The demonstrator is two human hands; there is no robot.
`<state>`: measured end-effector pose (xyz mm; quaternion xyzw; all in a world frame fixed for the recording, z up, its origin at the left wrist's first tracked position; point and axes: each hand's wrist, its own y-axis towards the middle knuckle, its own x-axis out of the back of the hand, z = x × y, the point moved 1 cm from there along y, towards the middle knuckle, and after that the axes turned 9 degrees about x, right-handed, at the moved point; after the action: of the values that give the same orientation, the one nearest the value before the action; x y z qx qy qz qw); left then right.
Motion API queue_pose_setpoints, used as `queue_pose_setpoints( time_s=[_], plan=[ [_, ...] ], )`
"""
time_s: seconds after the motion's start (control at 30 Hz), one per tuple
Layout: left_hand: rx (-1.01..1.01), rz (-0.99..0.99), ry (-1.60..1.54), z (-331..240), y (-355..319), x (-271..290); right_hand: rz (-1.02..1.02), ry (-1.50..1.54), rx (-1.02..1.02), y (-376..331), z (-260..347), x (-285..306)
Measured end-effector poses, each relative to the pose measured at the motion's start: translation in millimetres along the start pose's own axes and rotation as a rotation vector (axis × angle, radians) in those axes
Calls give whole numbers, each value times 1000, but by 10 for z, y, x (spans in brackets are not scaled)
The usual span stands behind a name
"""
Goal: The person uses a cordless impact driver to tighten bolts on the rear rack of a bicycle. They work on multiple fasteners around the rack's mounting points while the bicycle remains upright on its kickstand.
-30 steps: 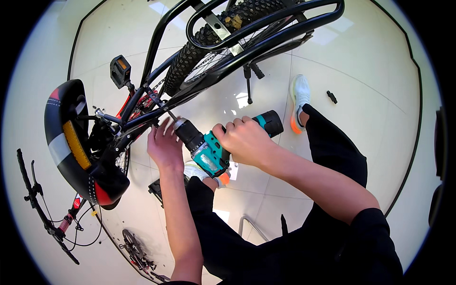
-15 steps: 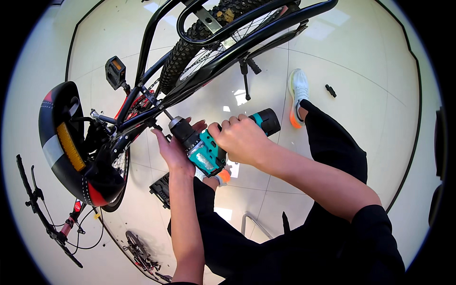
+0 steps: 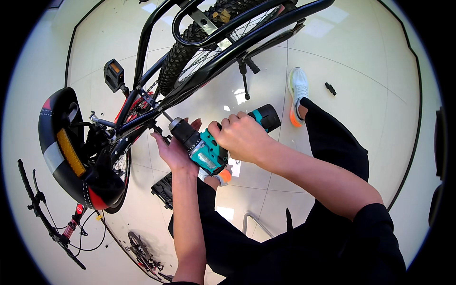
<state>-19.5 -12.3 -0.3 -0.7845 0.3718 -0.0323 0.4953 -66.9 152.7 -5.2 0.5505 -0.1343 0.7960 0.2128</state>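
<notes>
A teal and black cordless drill (image 3: 208, 151) is held by both hands beside a black bicycle frame (image 3: 142, 121). My right hand (image 3: 244, 137) is wrapped around its grip, with the black battery end sticking out to the far right. Under the black chuck lies my left hand (image 3: 173, 156), cupping the drill's front, its fingertips showing on the far side. From the chuck a thin bit (image 3: 166, 116) points up-left to the rear rack's lower joint with the frame. Whether the tip sits in a fastener is too small to tell.
The bicycle's saddle (image 3: 56, 151) with a yellow reflector stands at left, near a pedal (image 3: 114, 75). A knobby rear tyre (image 3: 178, 64), rack tubes and a kickstand (image 3: 244, 78) are ahead. An open black case (image 3: 162, 191) lies by my left leg; a small black part (image 3: 330, 89) lies right.
The drill's battery end and my right hand have shifted very slightly up and left. My grip on the drill looks the same, and the view has moved a little against the bicycle.
</notes>
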Motion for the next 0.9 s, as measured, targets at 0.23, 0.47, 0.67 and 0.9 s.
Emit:
queue_pose_setpoints(
  time_s=[0.23, 0.47, 0.67, 0.9],
  plan=[
    [-1, 32, 3, -12, -16, 13, 7, 24, -4, 11, 5, -3],
    [-3, 24, 3, -12, -58, -10, 7, 38, -11, 1, -5, -8],
    [-1, 42, -3, -20, -60, 1, 26, 80, -12, 16, -9, 2],
    [-1, 56, 10, -18, -76, -32, 16, 72, -16, -4, -8, 9]
  ],
)
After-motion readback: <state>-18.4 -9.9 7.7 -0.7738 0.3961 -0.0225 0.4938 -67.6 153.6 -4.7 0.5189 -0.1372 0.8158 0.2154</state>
